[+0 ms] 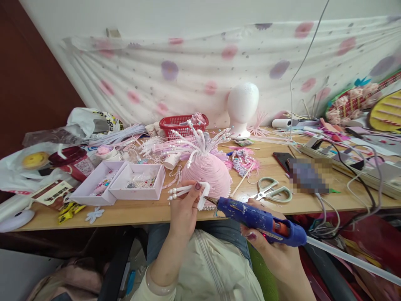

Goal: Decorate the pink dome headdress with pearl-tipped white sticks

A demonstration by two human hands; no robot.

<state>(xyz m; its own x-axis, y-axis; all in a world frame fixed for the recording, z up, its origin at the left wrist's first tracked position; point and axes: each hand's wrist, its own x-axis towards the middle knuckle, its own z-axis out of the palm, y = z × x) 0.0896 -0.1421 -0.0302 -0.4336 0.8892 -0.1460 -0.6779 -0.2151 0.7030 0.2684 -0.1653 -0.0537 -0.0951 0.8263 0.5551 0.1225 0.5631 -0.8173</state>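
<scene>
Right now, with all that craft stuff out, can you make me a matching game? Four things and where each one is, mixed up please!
1. Glue gun
2. White piece
3. Scissors
4. Foam head

A. Lying on the table
B. Pinched in the left hand
C. Standing in front of the flowered cloth
D. Held in the right hand

Pairs: 1-D, 2-B, 3-A, 4-C

From afar, I'm pinching and gripping
My left hand [185, 209] is pointing forward; my right hand [273, 253] is curling closed.
</scene>
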